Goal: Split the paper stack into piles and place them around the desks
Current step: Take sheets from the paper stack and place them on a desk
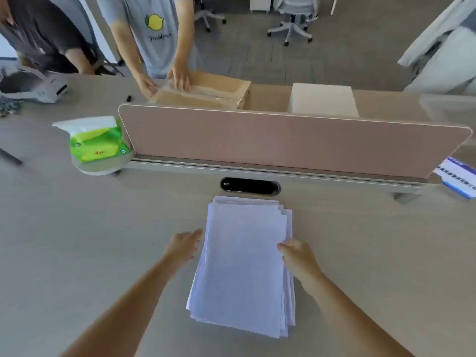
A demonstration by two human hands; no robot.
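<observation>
A loose stack of white paper (pixel 244 264) lies on the beige desk (pixel 103 253) in front of me, its sheets slightly fanned out. My left hand (pixel 184 244) sits at the stack's left edge, fingers stretched forward and apart, holding nothing. My right hand (pixel 296 256) rests on the stack's right edge, fingers curled over the top sheets; whether it grips them is unclear.
A pink divider panel (pixel 283 143) stands across the desk behind the stack, with a black cable slot (pixel 249 186) below it. A green tissue pack (pixel 96 140) sits at the left. Beyond the divider a person's hands press on a cardboard box (pixel 206 91), beside a white block (pixel 323 101).
</observation>
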